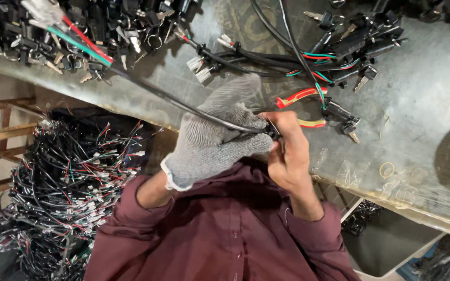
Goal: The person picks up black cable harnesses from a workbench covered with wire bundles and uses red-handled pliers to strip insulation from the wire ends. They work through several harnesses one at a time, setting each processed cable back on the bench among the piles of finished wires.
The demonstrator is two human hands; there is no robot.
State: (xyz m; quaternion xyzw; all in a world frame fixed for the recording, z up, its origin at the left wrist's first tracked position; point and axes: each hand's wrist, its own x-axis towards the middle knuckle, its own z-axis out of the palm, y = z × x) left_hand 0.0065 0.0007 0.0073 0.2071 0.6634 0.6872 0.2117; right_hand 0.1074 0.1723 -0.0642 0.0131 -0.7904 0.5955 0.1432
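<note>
This is a small wiring workshop. A worn grey table (423,93) carries piles of black key switches (360,36) with coloured leads and a pair of red-and-yellow pliers (300,96). Beside it, a big heap of finished wire harnesses (63,187) sits by a wooden rack (1,135).

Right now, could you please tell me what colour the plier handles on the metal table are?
Red with yellow trim, on the pliers; the head view shows it.
</note>
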